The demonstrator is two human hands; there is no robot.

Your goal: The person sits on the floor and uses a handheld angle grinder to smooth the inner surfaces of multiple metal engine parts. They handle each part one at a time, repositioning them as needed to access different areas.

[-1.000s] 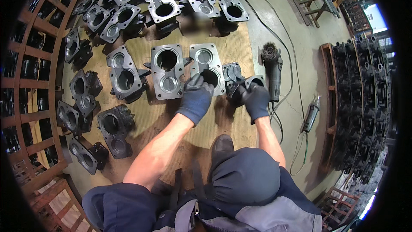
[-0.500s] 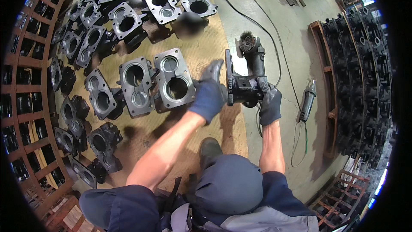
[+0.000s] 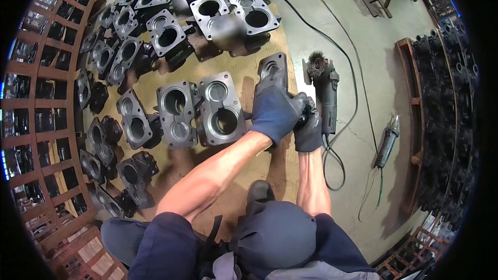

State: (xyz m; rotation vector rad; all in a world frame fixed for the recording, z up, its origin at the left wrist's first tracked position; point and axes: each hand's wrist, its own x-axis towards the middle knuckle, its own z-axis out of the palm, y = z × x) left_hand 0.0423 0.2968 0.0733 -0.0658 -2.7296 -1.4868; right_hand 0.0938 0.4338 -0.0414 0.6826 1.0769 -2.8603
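Observation:
In front of me, a metal casting (image 3: 272, 63) has its machined flange face partly showing, and the rest of it is hidden under my hands. My left hand (image 3: 274, 110), in a dark blue and black glove, lies over the flange with its fingers gripping the part. My right hand (image 3: 308, 134), gloved too, is closed round a dark end of the casting, close beside the left thumb. Just right of the hands, an angle grinder (image 3: 327, 98) with a round wire brush (image 3: 317, 65) lies on the floor. To the left stand two similar castings (image 3: 220, 106) (image 3: 176, 114).
Many more castings (image 3: 166, 33) crowd the far and left parts of the brown cardboard sheet (image 3: 244, 168). A second handheld power tool (image 3: 387, 145) lies on the floor at right, with cables (image 3: 353, 52) trailing. Metal racks (image 3: 36, 109) and stacked black parts (image 3: 446, 124) flank the space.
The casting has shifted left, away from beside the grinder, and turned so its flange face shows upward. My left hand, raised and unattached before, now grips it; my right hand has come inward with it.

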